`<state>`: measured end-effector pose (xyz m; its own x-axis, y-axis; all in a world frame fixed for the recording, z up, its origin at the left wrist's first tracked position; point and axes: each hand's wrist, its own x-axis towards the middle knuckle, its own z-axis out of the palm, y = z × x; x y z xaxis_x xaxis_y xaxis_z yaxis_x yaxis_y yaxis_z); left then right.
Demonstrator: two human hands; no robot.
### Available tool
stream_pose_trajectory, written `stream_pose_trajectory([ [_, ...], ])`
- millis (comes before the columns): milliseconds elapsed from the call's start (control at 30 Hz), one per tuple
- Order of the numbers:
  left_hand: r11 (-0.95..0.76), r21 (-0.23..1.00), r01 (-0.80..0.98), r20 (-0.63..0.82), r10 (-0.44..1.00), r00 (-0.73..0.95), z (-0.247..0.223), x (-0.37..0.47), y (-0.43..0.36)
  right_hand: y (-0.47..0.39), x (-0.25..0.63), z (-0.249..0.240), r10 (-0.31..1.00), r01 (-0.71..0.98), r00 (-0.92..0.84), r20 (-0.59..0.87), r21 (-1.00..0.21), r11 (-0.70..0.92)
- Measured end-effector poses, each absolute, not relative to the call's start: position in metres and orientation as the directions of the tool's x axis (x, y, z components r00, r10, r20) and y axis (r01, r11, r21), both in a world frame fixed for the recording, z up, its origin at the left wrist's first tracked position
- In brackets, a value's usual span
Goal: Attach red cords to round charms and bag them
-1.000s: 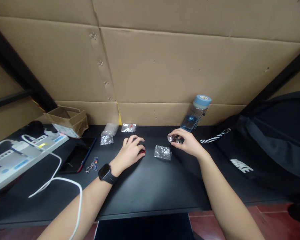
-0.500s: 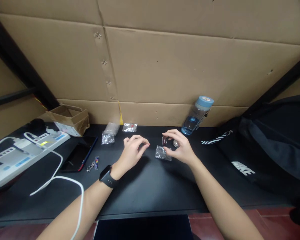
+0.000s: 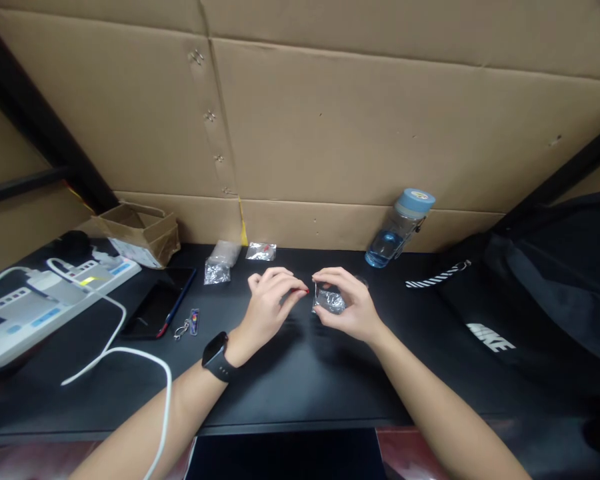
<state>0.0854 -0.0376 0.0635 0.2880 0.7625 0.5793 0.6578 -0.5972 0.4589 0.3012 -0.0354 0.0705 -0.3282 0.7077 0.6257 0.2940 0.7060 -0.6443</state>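
My left hand [image 3: 275,303], with a black watch [image 3: 215,355] on its wrist, is closed in a pinch on a small red piece [image 3: 306,291]. Facing it, my right hand [image 3: 347,303] grips a thin, clear, flat piece [image 3: 316,292] by its edges between thumb and fingers. The piece is seen nearly edge-on, so its exact kind is unclear. A narrow gap lies between the red piece and the clear one. Behind and below the right fingers is a crinkled clear plastic bag [image 3: 334,303] on the black table [image 3: 300,393], partly hidden by the hand.
At left are a power strip [image 3: 30,330], white cable [image 3: 145,353], tablet [image 3: 155,310], keychain [image 3: 194,322] and cardboard box [image 3: 150,233]. Small plastic bags [image 3: 217,272] and a flat packet [image 3: 261,251] lie behind. A water bottle [image 3: 397,230] and black bag [image 3: 545,293] stand right.
Both hands have come closer together: the right moved left with the clear piece, the left slightly right. The clear piece has turned more edge-on. The view has shifted slightly.
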Motion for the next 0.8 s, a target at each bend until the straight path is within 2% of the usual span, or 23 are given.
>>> stream_pose_trajectory([
  [467, -0.557, 0.448, 0.699, 0.611, 0.762, 0.215, 0.059, 0.091, -0.043, -0.041, 0.290, 0.063, 0.718, 0.222, -0.277, 0.639, -0.684, 0.695],
  [800, -0.605, 0.465, 0.646, 0.668, 0.719, 0.193, 0.057, 0.091, -0.042, -0.039, 0.292, 0.057, 0.756, 0.178, -0.261, 0.601, -0.739, 0.649],
])
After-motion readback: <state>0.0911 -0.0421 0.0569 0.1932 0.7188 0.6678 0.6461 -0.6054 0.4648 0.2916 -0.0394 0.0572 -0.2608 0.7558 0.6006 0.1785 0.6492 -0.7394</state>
